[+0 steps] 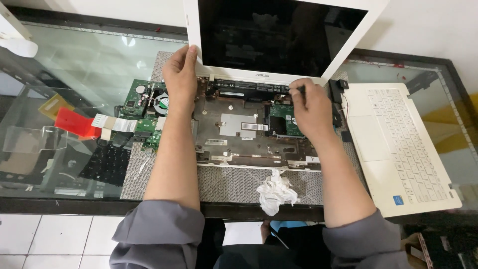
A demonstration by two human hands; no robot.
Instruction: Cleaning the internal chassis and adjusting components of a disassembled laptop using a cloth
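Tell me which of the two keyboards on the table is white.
The white keyboard is the one with the touchpad, lying at the right beside the right hand. The other, a bare black keyboard, lies at the left under the red strip.

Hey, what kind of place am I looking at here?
Likely an electronics repair bench: an opened white laptop with its insides bared, a loose green circuit board and a detached keyboard cover lie on a glass table.

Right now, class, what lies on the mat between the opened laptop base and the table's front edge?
In the head view, a crumpled white tissue lies on the grey woven mat, between the laptop base and the table edge.
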